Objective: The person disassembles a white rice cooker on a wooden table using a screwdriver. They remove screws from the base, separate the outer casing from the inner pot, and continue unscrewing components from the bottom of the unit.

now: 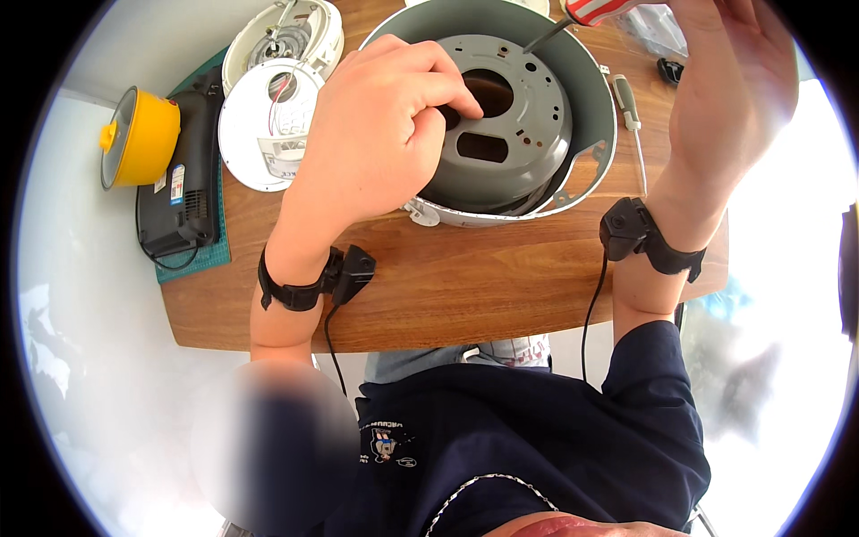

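My right hand (734, 80) is at the upper right, closed on a screwdriver (550, 34) with a red and white handle. Its fingers are partly cut off by the top edge. The screwdriver's tip meets the far side of a round grey metal plate (537, 125) near a small hole. This plate, with several cut-outs, sits inside a wide grey round housing (598, 116). My left hand (385, 125) rests over the plate's left side. Its fingers are bent, with the index fingertip at the large central opening, gripping the plate there; the other fingertips are hidden.
Left of the housing lie a white round part (237, 134) with wires and an open white round casing (327, 54). A yellow pot (148, 139) stands on a black appliance (179, 215) over a green mat (215, 255). A second screwdriver (631, 112) lies right of the housing.
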A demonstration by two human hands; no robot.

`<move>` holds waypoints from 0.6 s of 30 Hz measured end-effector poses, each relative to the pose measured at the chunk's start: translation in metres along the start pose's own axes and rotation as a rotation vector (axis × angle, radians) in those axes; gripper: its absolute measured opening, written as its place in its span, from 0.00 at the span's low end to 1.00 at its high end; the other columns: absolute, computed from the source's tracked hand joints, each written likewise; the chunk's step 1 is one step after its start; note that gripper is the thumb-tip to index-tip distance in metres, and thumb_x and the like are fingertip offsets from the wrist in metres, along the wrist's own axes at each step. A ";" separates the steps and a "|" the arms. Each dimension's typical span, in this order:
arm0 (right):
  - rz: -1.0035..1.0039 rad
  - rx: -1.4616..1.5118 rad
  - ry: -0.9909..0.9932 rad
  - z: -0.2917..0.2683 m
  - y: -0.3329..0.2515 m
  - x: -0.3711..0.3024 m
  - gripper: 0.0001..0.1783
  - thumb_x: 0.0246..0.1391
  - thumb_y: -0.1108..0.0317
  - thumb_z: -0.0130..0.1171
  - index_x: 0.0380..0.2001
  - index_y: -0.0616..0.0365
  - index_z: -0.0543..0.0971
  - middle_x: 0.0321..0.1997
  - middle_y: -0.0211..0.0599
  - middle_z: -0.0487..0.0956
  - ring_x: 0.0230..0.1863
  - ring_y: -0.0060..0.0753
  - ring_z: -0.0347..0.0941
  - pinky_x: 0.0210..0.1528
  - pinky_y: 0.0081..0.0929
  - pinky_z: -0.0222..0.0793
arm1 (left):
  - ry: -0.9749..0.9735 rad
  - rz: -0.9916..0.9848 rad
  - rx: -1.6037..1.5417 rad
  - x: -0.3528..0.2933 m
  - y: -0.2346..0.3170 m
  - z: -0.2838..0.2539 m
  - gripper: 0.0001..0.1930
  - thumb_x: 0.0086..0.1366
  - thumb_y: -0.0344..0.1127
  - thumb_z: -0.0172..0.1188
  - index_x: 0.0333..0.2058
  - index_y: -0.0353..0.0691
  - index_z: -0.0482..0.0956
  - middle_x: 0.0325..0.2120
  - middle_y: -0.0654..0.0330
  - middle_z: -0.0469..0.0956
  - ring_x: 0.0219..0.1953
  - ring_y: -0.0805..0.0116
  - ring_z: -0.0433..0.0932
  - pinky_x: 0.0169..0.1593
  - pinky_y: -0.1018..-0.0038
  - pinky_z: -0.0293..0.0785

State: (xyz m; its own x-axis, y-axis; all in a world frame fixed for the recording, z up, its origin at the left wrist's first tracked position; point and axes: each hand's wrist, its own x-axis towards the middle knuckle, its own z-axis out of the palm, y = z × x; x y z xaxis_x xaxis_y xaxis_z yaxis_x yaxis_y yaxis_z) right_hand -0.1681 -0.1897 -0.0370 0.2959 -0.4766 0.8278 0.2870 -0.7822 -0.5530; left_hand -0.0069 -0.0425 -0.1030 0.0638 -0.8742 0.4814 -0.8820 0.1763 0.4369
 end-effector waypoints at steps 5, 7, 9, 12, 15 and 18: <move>-0.100 0.212 -0.096 -0.010 0.041 0.006 0.26 0.67 0.69 0.60 0.65 0.63 0.68 0.51 0.41 0.80 0.54 0.32 0.78 0.57 0.28 0.76 | -0.006 0.004 0.006 0.001 0.003 -0.001 0.18 0.50 0.16 0.46 0.30 0.38 0.86 0.34 0.64 0.81 0.40 0.63 0.76 0.43 0.69 0.72; -0.070 0.192 -0.093 -0.007 0.041 0.006 0.26 0.67 0.70 0.60 0.65 0.64 0.68 0.51 0.41 0.80 0.54 0.31 0.78 0.57 0.28 0.76 | 0.000 0.013 0.010 0.001 0.002 0.000 0.18 0.50 0.16 0.46 0.30 0.38 0.86 0.34 0.64 0.81 0.40 0.63 0.76 0.43 0.69 0.72; -0.059 0.174 -0.095 -0.006 0.041 0.005 0.26 0.67 0.70 0.60 0.65 0.64 0.69 0.51 0.40 0.80 0.53 0.31 0.78 0.57 0.28 0.76 | 0.005 0.020 0.011 0.001 0.001 0.000 0.18 0.50 0.16 0.47 0.30 0.38 0.86 0.34 0.64 0.81 0.39 0.63 0.76 0.43 0.69 0.73; -0.083 0.229 -0.118 -0.005 0.047 0.004 0.26 0.67 0.70 0.61 0.64 0.63 0.69 0.51 0.40 0.80 0.53 0.30 0.78 0.57 0.27 0.76 | 0.009 0.022 0.010 0.001 0.002 0.000 0.18 0.50 0.16 0.47 0.29 0.38 0.86 0.34 0.64 0.81 0.39 0.63 0.75 0.43 0.69 0.73; -0.085 0.213 -0.098 -0.002 0.048 0.003 0.26 0.66 0.69 0.62 0.64 0.63 0.70 0.50 0.39 0.80 0.52 0.29 0.78 0.56 0.26 0.76 | 0.006 0.016 0.014 0.001 0.002 0.000 0.18 0.50 0.16 0.47 0.29 0.38 0.86 0.33 0.64 0.81 0.39 0.63 0.75 0.43 0.69 0.73; -0.075 0.152 -0.088 -0.002 0.049 0.004 0.27 0.64 0.70 0.64 0.64 0.61 0.71 0.47 0.36 0.80 0.49 0.26 0.78 0.53 0.24 0.76 | 0.005 0.011 0.014 0.000 0.002 0.000 0.17 0.51 0.16 0.47 0.29 0.38 0.86 0.33 0.64 0.81 0.39 0.63 0.76 0.42 0.69 0.73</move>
State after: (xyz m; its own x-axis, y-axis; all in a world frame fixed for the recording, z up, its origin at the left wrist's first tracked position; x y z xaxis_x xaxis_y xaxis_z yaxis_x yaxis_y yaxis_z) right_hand -0.1547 -0.2304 -0.0609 0.3455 -0.3773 0.8592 0.4432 -0.7415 -0.5038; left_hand -0.0090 -0.0425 -0.1018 0.0561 -0.8699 0.4900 -0.8894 0.1795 0.4205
